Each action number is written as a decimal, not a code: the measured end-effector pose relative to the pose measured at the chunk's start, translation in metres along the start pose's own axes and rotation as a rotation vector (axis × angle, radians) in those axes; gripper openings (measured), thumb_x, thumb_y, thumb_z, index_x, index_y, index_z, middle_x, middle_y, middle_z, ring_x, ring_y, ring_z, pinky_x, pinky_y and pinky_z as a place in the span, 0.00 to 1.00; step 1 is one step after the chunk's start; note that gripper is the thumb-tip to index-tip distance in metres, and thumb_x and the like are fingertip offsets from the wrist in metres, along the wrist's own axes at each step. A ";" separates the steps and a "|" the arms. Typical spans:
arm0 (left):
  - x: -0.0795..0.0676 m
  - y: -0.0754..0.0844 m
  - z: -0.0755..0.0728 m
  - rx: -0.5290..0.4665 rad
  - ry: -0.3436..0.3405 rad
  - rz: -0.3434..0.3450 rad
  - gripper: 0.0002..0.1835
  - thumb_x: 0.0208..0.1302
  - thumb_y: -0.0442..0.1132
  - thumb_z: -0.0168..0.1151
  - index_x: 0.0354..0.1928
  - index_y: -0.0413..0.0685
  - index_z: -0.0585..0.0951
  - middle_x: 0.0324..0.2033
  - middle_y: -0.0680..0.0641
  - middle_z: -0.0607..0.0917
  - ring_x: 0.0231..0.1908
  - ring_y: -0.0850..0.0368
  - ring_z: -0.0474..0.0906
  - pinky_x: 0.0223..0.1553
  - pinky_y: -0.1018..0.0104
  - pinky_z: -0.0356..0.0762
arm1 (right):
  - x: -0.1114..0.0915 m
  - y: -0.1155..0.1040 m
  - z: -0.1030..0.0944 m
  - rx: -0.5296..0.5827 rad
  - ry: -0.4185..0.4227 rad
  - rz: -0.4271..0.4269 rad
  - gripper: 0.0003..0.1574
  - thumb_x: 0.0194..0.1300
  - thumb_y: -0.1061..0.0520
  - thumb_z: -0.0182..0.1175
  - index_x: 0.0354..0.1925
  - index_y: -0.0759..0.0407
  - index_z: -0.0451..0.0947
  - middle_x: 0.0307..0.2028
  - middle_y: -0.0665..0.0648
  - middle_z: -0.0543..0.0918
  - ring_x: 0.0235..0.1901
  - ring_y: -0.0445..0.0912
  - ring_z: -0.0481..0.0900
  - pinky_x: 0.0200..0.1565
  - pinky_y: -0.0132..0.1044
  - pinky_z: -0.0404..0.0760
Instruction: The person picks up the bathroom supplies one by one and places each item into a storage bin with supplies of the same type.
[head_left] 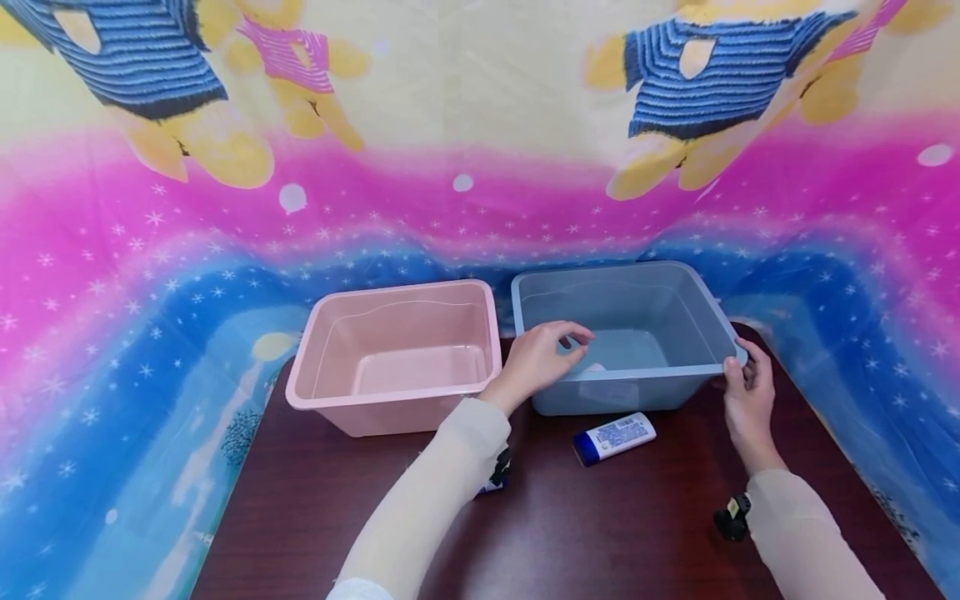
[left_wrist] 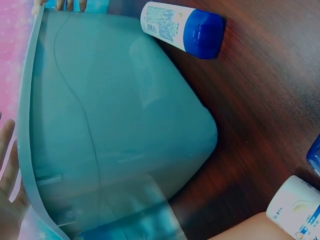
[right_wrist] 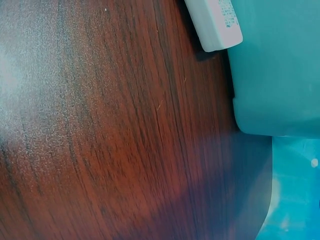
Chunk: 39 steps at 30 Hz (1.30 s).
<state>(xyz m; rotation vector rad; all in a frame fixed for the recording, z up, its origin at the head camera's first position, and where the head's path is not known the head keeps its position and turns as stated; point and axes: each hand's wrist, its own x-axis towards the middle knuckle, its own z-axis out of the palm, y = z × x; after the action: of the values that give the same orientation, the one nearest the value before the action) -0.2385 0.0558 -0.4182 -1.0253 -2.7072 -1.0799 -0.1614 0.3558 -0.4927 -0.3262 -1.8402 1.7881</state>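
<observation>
My left hand [head_left: 536, 358] is over the front left rim of the blue-grey plastic basin [head_left: 637, 392], fingers loosely bent with nothing seen between them. In the left wrist view its fingers [left_wrist: 10, 170] show beyond the rim. My right hand [head_left: 750, 400] grips the basin's front right corner, thumb on the near side. A small pale thing [head_left: 595, 367] peeks over the front rim inside, too hidden to identify. A white bottle with a blue cap [head_left: 615, 437] lies on the table just in front of the basin.
To the left stands a pink basin [head_left: 393, 404], its inside bare. Another white-and-blue bottle [left_wrist: 297, 210] is near my left forearm, mostly hidden by it in the head view. The dark wooden table [head_left: 600, 533] is backed by a cartoon-printed cloth [head_left: 465, 217].
</observation>
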 end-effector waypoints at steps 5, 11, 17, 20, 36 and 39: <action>-0.003 0.004 0.000 -0.015 0.017 0.018 0.11 0.64 0.48 0.57 0.47 0.68 0.80 0.45 0.66 0.79 0.42 0.65 0.75 0.34 0.74 0.72 | 0.001 0.000 0.000 0.026 0.006 0.009 0.26 0.68 0.59 0.51 0.64 0.52 0.64 0.49 0.54 0.71 0.43 0.40 0.70 0.35 0.20 0.73; -0.006 0.006 -0.001 -0.047 0.042 0.054 0.11 0.63 0.47 0.59 0.47 0.67 0.81 0.45 0.65 0.79 0.42 0.67 0.75 0.36 0.75 0.72 | 0.001 0.000 0.000 0.045 0.009 0.017 0.26 0.68 0.59 0.52 0.64 0.52 0.64 0.49 0.54 0.71 0.43 0.40 0.70 0.35 0.20 0.73; -0.011 0.012 -0.002 -0.060 0.057 0.064 0.12 0.63 0.49 0.59 0.48 0.66 0.80 0.46 0.64 0.79 0.42 0.67 0.74 0.36 0.76 0.71 | 0.000 0.000 0.001 0.046 0.009 0.027 0.26 0.68 0.58 0.52 0.64 0.52 0.64 0.50 0.54 0.71 0.43 0.40 0.70 0.35 0.20 0.73; -0.012 0.016 -0.003 -0.065 0.062 0.071 0.12 0.63 0.48 0.59 0.49 0.65 0.80 0.46 0.64 0.79 0.41 0.66 0.74 0.36 0.76 0.71 | 0.000 0.000 0.001 0.046 0.010 0.027 0.26 0.68 0.58 0.52 0.64 0.51 0.64 0.50 0.54 0.71 0.43 0.40 0.70 0.35 0.20 0.73; -0.019 0.034 -0.004 -0.021 0.083 0.167 0.12 0.63 0.48 0.59 0.48 0.65 0.80 0.44 0.65 0.80 0.39 0.71 0.74 0.39 0.79 0.68 | 0.001 0.001 0.001 0.074 0.019 0.042 0.25 0.69 0.57 0.51 0.63 0.50 0.64 0.51 0.55 0.70 0.44 0.40 0.70 0.36 0.20 0.73; -0.021 0.036 -0.004 -0.019 0.093 0.192 0.11 0.63 0.48 0.59 0.47 0.63 0.81 0.43 0.65 0.80 0.39 0.71 0.74 0.39 0.81 0.67 | 0.001 0.001 0.002 0.075 0.023 0.040 0.26 0.69 0.58 0.51 0.64 0.51 0.64 0.51 0.55 0.71 0.44 0.40 0.70 0.36 0.20 0.73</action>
<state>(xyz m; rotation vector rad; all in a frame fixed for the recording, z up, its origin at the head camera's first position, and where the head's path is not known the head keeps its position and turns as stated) -0.2009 0.0609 -0.4000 -1.1776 -2.4717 -1.0916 -0.1629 0.3549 -0.4934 -0.3552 -1.7580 1.8670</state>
